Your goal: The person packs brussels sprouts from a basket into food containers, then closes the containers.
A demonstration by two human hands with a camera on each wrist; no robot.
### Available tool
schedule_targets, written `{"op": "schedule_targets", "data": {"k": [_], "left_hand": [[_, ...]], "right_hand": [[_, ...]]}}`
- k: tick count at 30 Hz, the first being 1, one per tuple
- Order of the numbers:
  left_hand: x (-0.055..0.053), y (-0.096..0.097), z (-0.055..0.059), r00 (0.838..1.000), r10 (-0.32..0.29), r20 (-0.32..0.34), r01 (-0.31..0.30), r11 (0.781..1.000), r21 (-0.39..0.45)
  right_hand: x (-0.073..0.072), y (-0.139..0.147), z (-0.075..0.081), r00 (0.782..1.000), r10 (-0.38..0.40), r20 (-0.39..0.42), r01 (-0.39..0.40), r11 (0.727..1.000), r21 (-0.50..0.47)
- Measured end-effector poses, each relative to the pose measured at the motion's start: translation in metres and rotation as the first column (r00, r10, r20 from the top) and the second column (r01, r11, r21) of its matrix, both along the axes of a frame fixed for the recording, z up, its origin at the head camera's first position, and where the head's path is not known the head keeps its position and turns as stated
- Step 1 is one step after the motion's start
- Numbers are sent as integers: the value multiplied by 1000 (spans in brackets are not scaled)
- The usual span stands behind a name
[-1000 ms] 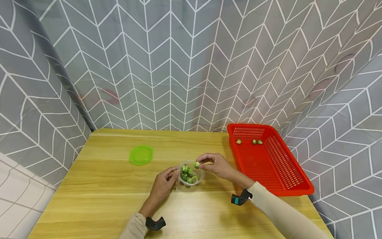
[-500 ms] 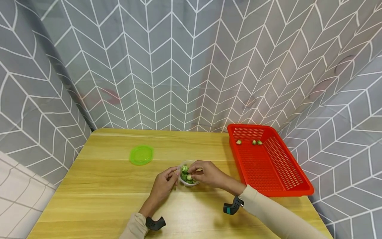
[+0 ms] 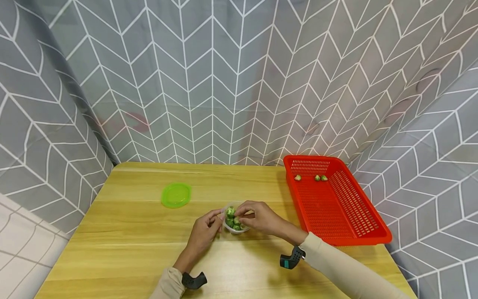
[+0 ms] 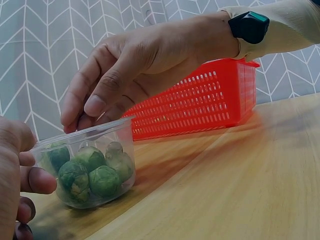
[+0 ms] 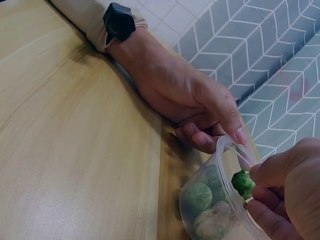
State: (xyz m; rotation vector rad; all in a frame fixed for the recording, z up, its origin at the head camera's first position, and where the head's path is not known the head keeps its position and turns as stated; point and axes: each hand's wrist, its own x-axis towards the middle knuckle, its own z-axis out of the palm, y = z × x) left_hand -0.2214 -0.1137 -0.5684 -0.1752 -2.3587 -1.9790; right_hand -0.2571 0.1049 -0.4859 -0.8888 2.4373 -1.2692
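Note:
A clear plastic tub (image 3: 237,231) with several green Brussels sprouts (image 4: 104,181) inside stands on the table. My left hand (image 3: 205,229) holds its left side, the thumb lying at the rim in the right wrist view. From the right, my right hand (image 3: 260,217) reaches over the opening, thumb and fingers close together and dipping just below the rim. They pinch a sprout with a pale base (image 3: 237,220) low among the others, partly covered by the fingers. Another sprout (image 5: 243,183) shows beside these fingertips in the right wrist view.
To the right stands a red slotted basket (image 3: 328,207) with 3 sprouts (image 3: 317,177) near its far end. A green lid (image 3: 176,195) lies flat at the left on the wooden table (image 3: 130,245). Grey patterned curtains (image 3: 201,83) hang behind and at the sides.
My right hand has moved left and down from above the tub's right rim, bringing a sprout into it, and stays there over the last half second. The left hand keeps its hold.

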Motion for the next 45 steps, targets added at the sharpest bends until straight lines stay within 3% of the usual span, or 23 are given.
{"op": "schedule_targets", "data": {"k": [5, 9, 27, 35, 42, 45], "left_hand": [[8, 2, 18, 1000, 5, -4, -4, 1000, 19], [11, 3, 24, 1000, 6, -16, -6, 999, 33], [13, 2, 26, 1000, 4, -19, -4, 1000, 30], [11, 1, 24, 1000, -6, -22, 7, 999, 32], [12, 1, 26, 1000, -7, -16, 7, 999, 34], [10, 1, 20, 1000, -11, -8, 11, 999, 36]], "right_hand": [[0, 2, 0, 1000, 2, 4, -2, 1000, -13], [-1, 5, -1, 1000, -4, 9, 5, 1000, -18], [-8, 36, 13, 991, -129, -46, 126, 990, -65], [-14, 57, 26, 983, -181, -9, 179, 977, -113], [-18, 77, 36, 964, -266, -4, 263, 957, -124], [-19, 85, 39, 951, -308, -21, 303, 946, -118]]}}
